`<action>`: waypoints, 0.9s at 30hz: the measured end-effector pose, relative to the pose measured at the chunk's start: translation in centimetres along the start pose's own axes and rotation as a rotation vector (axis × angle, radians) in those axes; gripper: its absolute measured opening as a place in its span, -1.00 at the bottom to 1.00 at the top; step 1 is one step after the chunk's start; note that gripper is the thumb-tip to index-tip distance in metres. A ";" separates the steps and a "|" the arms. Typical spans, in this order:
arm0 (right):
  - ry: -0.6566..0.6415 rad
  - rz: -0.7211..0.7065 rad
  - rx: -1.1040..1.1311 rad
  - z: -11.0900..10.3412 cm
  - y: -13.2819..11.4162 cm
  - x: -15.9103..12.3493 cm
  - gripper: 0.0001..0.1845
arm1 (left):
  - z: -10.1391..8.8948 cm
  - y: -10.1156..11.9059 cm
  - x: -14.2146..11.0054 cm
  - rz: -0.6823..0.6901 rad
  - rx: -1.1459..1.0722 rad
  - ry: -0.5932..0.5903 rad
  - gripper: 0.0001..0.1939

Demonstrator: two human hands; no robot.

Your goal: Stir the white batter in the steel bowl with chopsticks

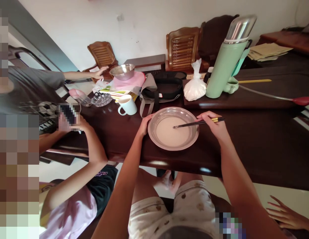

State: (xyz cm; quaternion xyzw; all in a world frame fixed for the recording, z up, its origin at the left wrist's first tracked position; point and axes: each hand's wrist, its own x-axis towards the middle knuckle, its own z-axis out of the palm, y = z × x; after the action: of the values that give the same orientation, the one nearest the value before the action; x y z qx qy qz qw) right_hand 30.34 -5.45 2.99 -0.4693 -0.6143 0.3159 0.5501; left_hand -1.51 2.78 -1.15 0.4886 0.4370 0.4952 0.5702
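Observation:
A wide metal basin point(154, 141) of milky white liquid stands on the dark table before me. My left hand point(146, 124) grips its left rim, the fingers partly hidden behind the edge. In my right hand point(211, 121) is a pair of dark chopsticks point(191, 124) with yellow bands near the top. Their tips dip into the liquid near the middle of the basin. Just beyond the basin's upper left stands a white mug point(128, 106).
Behind the basin are a black strapped case point(166, 89), a tied bag of white powder point(194, 88) and a tall green thermos point(225, 66). A steel bowl point(122, 72) sits back left. People sit at my left, one with a phone point(68, 114); another person's hand point(285, 212) shows lower right.

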 end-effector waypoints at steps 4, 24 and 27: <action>-0.102 0.063 0.113 0.1 -0.1 -0.1 -0.69 | 0.0 0.1 0.0 -0.013 -0.007 -0.003 -0.56; 0.050 0.038 0.037 -0.2 -0.1 0.0 -0.71 | -0.2 0.1 0.0 0.032 0.075 -0.052 -0.58; -0.073 0.048 0.072 0.2 -0.2 -0.2 -0.71 | -0.2 0.3 -0.1 0.060 0.114 -0.042 -0.60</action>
State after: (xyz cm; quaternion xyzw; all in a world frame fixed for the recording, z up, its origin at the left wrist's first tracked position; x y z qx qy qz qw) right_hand 30.07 -5.64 3.03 -0.4519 -0.6109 0.3677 0.5361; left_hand -1.73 2.73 -0.84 0.5435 0.4375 0.4760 0.5354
